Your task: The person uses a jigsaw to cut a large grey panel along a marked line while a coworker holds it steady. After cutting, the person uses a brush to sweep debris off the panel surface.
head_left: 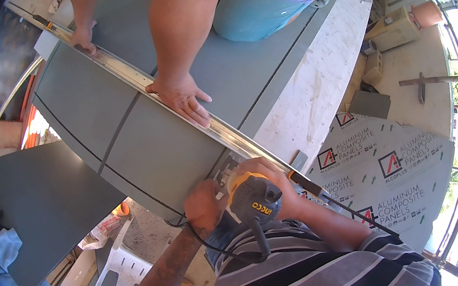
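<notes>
A yellow and black router [255, 198] stands at the near edge of a large grey panel [151, 147], beside a long metal straightedge bar [228, 134]. My right hand [274, 180] wraps round its body from the right. On the other side my left hand [203, 203] is closed at the tool's base, where its fingertips are partly hidden. A black power cord [207, 244] runs from the top of the router past my left wrist. Dark grooves [117, 131] cross the panel. The router's bit is out of sight beneath it.
A co-worker's hands [181, 98] press on the bar from across the panel. Black clamps [309, 184] sit at both bar ends. A white plastic chair [120, 273] and a dark sheet [39, 197] stand at left. Printed film-covered sheets [383, 174] lie at right.
</notes>
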Demonstrator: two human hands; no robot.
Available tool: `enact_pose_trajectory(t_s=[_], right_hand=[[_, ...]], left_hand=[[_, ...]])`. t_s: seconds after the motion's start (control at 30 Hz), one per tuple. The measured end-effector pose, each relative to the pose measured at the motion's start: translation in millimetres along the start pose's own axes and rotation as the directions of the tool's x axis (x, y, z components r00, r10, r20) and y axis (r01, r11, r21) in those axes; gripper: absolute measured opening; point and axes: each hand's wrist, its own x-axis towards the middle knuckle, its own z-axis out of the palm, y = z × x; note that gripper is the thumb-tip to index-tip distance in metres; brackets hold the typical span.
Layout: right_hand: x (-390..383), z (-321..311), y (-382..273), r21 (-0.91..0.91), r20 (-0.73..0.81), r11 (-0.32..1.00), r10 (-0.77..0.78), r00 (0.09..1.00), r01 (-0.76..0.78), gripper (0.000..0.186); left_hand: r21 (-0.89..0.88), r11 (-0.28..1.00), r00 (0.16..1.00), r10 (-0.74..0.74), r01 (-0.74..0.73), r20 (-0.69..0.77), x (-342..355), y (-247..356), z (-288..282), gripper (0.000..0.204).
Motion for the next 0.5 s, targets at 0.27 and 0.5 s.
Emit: enact_pose_trajectory(t_s=[0.27,0.5], right_hand=[[5.6,3.5,1.6,-0.014,0.016,1.000,0.000,1.000,0.000,0.067],[9.3,4.7,1.3,-0.011,0.012,1.000,-0.009,1.000,0.010,0.064]], left_hand=[[0.006,1.000,1.000,-0.017,0.017,0.001,0.9,-7.4,-1.5,0.030],[0.014,1.000,1.000,-0.023,0.024,-0.007,4.4,-8.8,-1.3,0.029]])
